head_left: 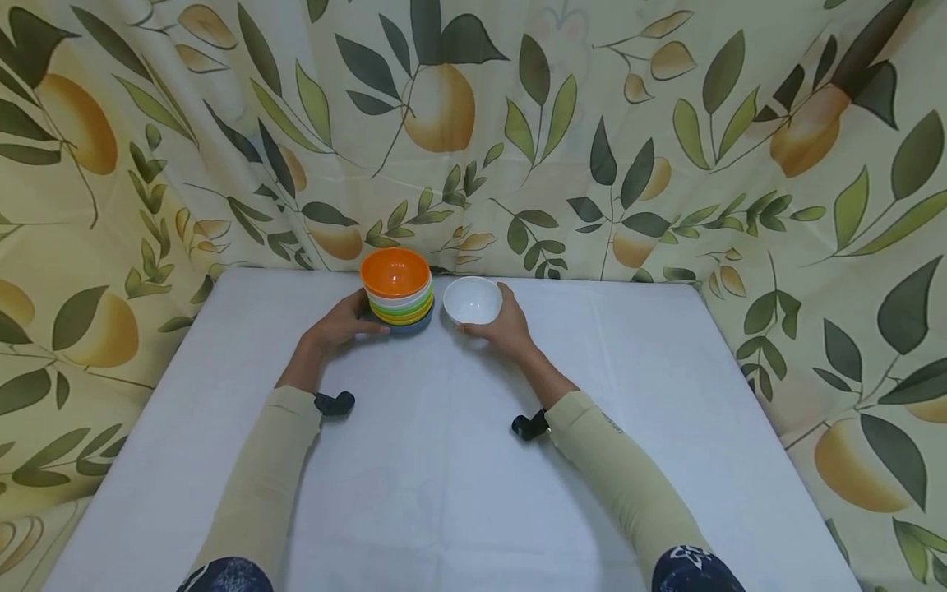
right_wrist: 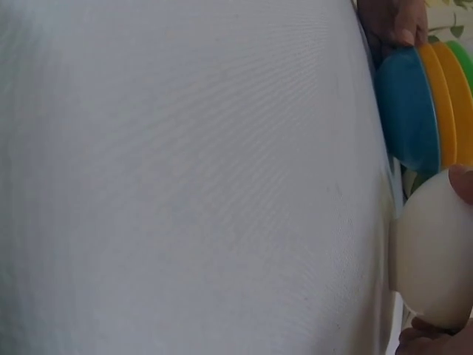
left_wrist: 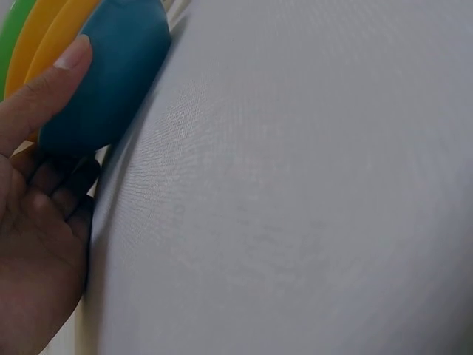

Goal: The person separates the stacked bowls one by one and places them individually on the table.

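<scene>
A stack of nested bowls stands near the far edge of the table, an orange bowl on top. Below it come white, green and yellow rims, with a blue bowl at the bottom. My left hand holds the stack from the left, thumb against the lower bowls and fingers partly hidden behind. Just right of the stack, my right hand grips a white bowl by its right side, thumb in front and fingers around the back. Its base is right at the cloth in the right wrist view.
A white cloth covers the table. Behind its far edge hangs a curtain printed with fruit and leaves, close to the bowls. Dark wrist cameras sit at the left cuff and right cuff.
</scene>
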Demonstrator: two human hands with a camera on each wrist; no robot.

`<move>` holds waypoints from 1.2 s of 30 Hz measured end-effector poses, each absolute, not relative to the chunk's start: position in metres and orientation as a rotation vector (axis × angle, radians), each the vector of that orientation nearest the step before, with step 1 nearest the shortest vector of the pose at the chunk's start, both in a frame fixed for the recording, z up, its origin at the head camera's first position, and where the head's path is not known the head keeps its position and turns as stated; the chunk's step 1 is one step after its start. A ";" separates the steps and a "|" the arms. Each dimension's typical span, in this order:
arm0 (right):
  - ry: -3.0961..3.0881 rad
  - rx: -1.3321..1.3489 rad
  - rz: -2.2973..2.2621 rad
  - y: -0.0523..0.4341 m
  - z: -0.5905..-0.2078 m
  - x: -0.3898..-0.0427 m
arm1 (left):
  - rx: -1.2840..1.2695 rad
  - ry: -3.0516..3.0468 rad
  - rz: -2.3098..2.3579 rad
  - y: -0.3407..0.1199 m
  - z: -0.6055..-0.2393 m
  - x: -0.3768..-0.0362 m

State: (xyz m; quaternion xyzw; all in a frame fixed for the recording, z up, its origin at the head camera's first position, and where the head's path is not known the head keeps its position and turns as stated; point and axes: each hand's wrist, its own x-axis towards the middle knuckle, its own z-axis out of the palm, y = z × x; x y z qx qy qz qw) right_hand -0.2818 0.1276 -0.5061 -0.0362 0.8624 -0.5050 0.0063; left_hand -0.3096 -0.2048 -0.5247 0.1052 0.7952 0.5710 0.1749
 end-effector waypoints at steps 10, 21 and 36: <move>2.734 -0.161 -1.560 0.128 -0.506 -0.279 | 0.280 2.242 1.620 -0.204 -0.525 -0.309; 2.732 -0.180 -1.556 0.129 -0.508 -0.277 | 0.299 2.236 1.614 -0.204 -0.522 -0.308; 2.753 -0.131 -1.477 0.130 -0.500 -0.273 | 0.288 2.209 1.614 -0.198 -0.499 -0.297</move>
